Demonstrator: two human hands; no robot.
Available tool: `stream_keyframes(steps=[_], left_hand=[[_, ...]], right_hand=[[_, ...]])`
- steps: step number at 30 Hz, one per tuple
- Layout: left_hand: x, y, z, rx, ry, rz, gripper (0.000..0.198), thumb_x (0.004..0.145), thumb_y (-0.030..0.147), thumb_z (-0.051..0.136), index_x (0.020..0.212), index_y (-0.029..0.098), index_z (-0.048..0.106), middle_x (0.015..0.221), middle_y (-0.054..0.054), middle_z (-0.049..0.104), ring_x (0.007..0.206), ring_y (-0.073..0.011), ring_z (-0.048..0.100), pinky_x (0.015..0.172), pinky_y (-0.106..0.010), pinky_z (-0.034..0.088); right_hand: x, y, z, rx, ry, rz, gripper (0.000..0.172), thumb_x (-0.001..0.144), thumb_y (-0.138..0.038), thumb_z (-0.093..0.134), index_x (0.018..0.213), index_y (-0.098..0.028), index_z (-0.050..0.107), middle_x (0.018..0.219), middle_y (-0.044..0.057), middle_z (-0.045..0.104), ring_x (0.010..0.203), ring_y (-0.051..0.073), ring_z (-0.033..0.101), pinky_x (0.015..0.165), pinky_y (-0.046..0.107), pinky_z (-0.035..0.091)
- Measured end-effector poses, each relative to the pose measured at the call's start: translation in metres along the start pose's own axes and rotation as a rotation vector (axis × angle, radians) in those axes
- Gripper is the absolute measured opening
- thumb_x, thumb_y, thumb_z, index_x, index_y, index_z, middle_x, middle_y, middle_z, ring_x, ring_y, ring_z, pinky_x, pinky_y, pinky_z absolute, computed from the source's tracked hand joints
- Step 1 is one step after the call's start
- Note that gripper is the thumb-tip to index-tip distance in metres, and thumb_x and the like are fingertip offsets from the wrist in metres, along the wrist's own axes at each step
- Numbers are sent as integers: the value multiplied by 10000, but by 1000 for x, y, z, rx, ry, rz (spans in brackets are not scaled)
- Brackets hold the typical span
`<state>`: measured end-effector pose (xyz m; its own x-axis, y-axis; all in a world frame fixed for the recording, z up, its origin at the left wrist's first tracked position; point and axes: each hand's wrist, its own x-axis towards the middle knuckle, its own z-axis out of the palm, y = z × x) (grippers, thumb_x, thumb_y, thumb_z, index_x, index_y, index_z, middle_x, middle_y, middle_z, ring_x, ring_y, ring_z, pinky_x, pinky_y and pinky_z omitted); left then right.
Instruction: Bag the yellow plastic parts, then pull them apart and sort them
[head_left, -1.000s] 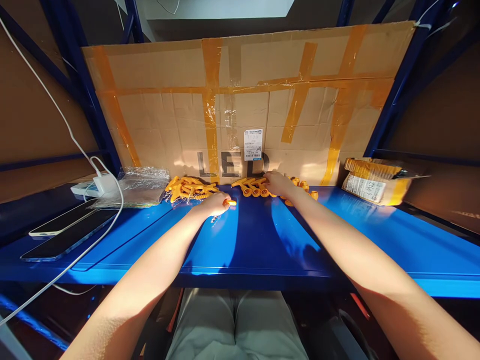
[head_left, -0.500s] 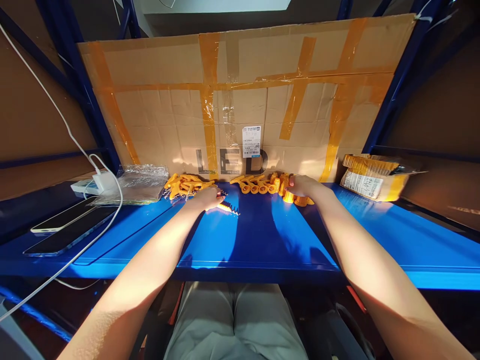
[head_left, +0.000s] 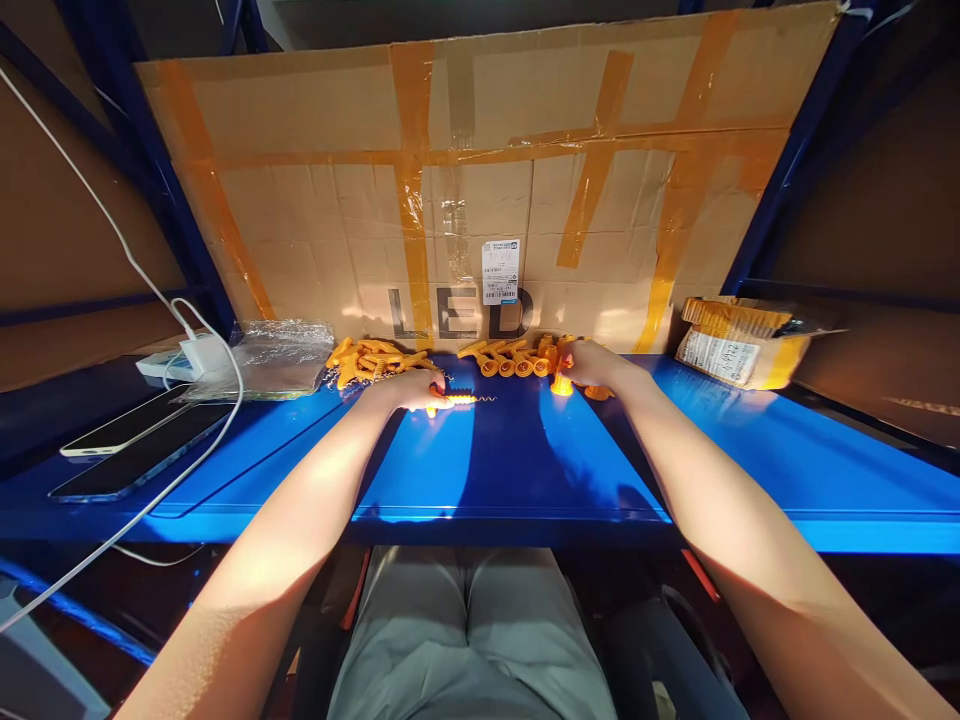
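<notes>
My left hand [head_left: 417,388] is closed on a yellow corkscrew-like piece [head_left: 459,399], whose thin metal spiral points right above the blue shelf [head_left: 495,470]. Behind that hand lies a jumbled pile of yellow pieces [head_left: 367,362] with metal spirals among them. Farther right, my right hand [head_left: 592,364] has its fingers closed on a yellow flared piece [head_left: 561,384], wide end down. Just left of it is a row of yellow pieces with round open ends [head_left: 507,368], side by side. Another yellow flared piece [head_left: 598,393] is partly hidden beneath my right hand.
A cardboard sheet [head_left: 330,220] with orange tape stands along the back. At left are two phones [head_left: 142,455], a white charger with its cable [head_left: 206,355] and a clear plastic packet [head_left: 281,360]. A taped open carton [head_left: 739,345] sits at right.
The corkscrew-like piece in my left hand has swung from slanting down to roughly level. My right hand has shifted slightly left, with a flared piece now upright at its fingers.
</notes>
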<state>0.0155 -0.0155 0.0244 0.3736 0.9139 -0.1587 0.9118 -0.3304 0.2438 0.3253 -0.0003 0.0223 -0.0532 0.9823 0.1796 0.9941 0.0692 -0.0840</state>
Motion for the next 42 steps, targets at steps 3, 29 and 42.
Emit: stream_keyframes(steps=[3, 29, 42], left_hand=[[4, -2, 4, -44, -1, 15, 369, 816, 449, 587, 1098, 213, 607, 894, -54, 767, 805, -216, 632, 616, -277, 424], [3, 2, 3, -90, 11, -23, 324, 707, 320, 603, 1014, 218, 613, 882, -38, 758, 840, -227, 677, 625, -263, 447], [10, 4, 13, -155, 100, 153, 254, 781, 346, 557, 949, 188, 663, 811, -35, 748, 803, -195, 673, 573, -234, 421]], right_hand=[[-3, -10, 2, 111, 8, -72, 179, 821, -206, 637, 990, -149, 642, 1006, 133, 701, 926, 251, 660, 716, 304, 490], [-6, -42, 24, 223, -51, -335, 308, 705, -20, 617, 945, -205, 668, 951, 15, 715, 811, 172, 643, 676, 234, 461], [-9, -55, 30, 340, -43, -477, 296, 787, -137, 674, 1071, -187, 743, 1125, 62, 727, 1006, 223, 672, 873, 291, 495]])
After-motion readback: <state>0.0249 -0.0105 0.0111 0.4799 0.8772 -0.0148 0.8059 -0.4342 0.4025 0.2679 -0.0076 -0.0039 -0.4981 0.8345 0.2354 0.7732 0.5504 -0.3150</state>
